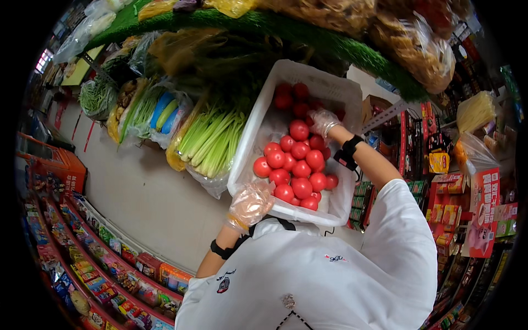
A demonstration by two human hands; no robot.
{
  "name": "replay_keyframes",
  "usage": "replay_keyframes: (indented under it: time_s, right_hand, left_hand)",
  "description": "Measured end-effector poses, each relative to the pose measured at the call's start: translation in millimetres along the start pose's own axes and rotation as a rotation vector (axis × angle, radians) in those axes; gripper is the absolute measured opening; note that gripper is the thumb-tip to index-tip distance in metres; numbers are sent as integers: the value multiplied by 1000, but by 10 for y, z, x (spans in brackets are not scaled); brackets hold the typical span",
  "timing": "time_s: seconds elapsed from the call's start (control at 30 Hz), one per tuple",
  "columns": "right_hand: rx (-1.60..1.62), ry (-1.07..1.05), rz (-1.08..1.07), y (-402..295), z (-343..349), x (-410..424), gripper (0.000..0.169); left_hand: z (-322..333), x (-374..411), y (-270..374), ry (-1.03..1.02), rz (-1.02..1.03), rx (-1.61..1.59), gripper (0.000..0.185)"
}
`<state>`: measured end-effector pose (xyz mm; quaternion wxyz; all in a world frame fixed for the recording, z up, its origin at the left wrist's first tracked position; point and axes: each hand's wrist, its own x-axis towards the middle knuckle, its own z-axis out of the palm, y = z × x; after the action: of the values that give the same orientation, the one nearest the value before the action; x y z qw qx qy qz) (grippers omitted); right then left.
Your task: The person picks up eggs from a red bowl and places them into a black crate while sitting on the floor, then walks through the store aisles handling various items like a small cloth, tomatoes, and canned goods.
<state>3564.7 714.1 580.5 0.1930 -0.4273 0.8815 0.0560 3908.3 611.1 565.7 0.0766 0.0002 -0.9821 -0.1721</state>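
Before me a white crate [252, 142], lined with thin white film, holds many red tomatoes [301, 169]. They lie heaped in its near half, with a smaller, shaded group at the far end. My right hand [323, 122], in a clear plastic glove, reaches among the tomatoes along the crate's right side. Its fingertips touch them, but whether they grasp one is hidden. At the near left corner, my left hand [251, 204], also gloved, lies curled over the crate's rim. Black bands circle both wrists.
Left of the crate are bunches of celery [214, 142] and bagged vegetables [159, 111]. A shelf edged with green artificial turf [330, 41] overhangs the far side, carrying bagged goods [412, 49]. Packaged goods [445, 218] stand close on the right; snack shelves [119, 272] curve along the lower left.
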Motion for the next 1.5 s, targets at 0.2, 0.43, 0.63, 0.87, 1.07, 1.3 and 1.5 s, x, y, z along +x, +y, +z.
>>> replay_keyframes:
  time_s: [0.2,0.43,0.63,0.87,1.07,1.3,1.5]
  right_hand:
    - [66,33,82,88,219,157,61]
    - [404,314,99,148,-249,10,77]
    - [784,-46,276,-100,-534,248,74]
    - [931,159,441,346,-225,643,78]
    - [791,221,361,715,105,1102,81]
    - [544,218,352,741,339,1203,83]
    - [13,172,255,745,428,1211,85]
  left_hand:
    - [-75,17,-125,-24,78,-170,41]
    - [-179,145,-512,-113,2,10,44]
    - [36,116,-600,-22,-214,-823,44]
    - [272,105,-697,116,-124,-726,54]
    - [523,-7,-609,-43,-446,-1743,53]
    - [461,-19,-700,-36,-180,-964,34]
    - [342,-22,-635,-105,-299,-1030,58]
